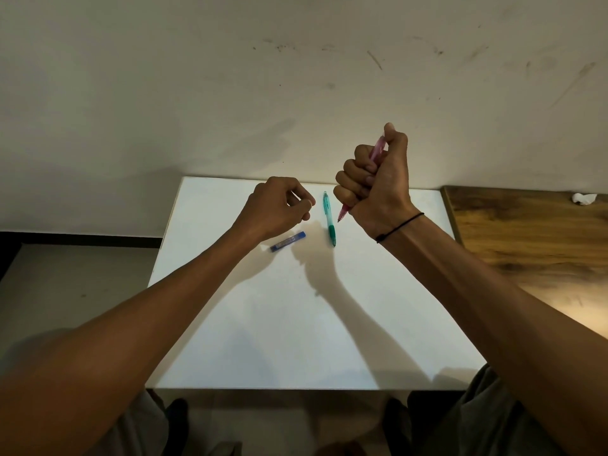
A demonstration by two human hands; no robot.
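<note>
Head view: on the white worktop (296,324), a blue lead case (288,241) lies just beneath the left grip (279,204). Its fingertips are pinched together, but whether they hold a lead is too fine to tell. A green pencil (329,220) lies between the grips. The right grip (371,179) fists the raised pink mechanical pencil (377,149), tip down, thumb at its top end. Best to press straight down and keep the tip steady.

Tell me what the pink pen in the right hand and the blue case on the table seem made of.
Pink pen: likely glossy translucent plastic; the barrel looks lighter where light passes through. Blue case: probably hard plastic, smooth with straight edges; a pale strip shows along its side.
</note>
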